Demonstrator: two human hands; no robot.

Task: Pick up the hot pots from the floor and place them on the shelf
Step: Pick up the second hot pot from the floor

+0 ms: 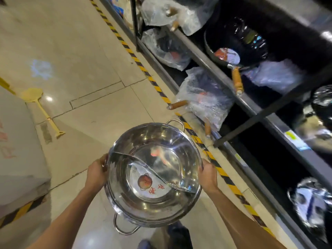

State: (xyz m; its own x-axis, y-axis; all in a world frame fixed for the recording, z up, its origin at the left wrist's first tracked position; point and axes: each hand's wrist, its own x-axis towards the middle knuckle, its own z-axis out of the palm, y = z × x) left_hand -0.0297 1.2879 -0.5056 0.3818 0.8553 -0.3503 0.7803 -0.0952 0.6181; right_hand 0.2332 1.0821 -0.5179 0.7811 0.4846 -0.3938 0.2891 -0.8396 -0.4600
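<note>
Steel hot pots [154, 178], stacked, slick and rigid, were gripped at opposite rims by left hand [97, 174] and right hand [208, 175], lower centre of frame.

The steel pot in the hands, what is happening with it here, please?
A person is carrying a stack of steel hot pots with both hands, the left hand and the right hand gripping opposite sides of the rim. The top pot has a curved divider and a label inside. The stack is held above the tiled floor, beside the striped tape line. It is not yet on the dark shelf to the right, which holds bagged pans with wooden handles.
</note>
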